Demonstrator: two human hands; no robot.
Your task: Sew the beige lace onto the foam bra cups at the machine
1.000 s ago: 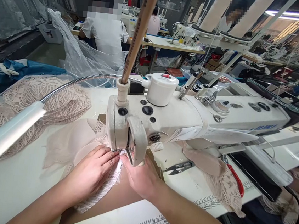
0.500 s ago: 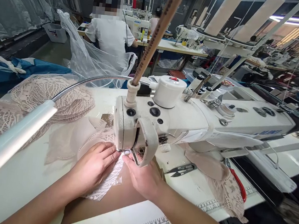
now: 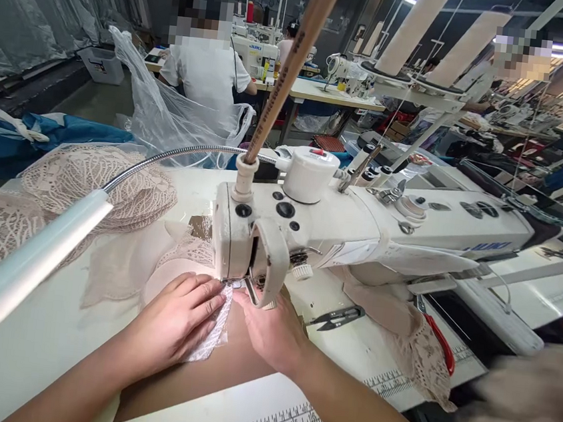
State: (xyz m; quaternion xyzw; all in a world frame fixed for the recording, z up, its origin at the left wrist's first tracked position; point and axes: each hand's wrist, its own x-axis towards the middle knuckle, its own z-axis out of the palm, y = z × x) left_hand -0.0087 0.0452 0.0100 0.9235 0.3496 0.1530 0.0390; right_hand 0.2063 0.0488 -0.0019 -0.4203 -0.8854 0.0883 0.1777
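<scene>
My left hand [image 3: 182, 318] lies with its fingers flat on a white lace strip [image 3: 211, 341] and a beige fabric piece with a lace edge [image 3: 166, 276]. Its fingertips are just left of the presser foot [image 3: 234, 282] of a white sewing machine [image 3: 305, 223]. My right hand [image 3: 273, 334] rests on the brown sheet [image 3: 240, 361] at the other side of the strip. Its thumb side reaches to the presser foot, and the other fingers are partly hidden behind the machine's guard [image 3: 276, 264]. The needle point cannot be made out.
Beige lace cups [image 3: 98, 178] are piled at left, under a lamp [image 3: 28, 268]. Thread snips [image 3: 338, 318], red-handled scissors [image 3: 441, 342] and a beige lace piece [image 3: 411, 345] lie at right. Blurred beige fabric [image 3: 523, 404] is at lower right. A person [image 3: 203, 68] sits ahead.
The lace strip has moved forward under the foot, so a shorter tail shows. My left hand has shifted slightly over it. Blurred beige fabric and another person have come into view at right.
</scene>
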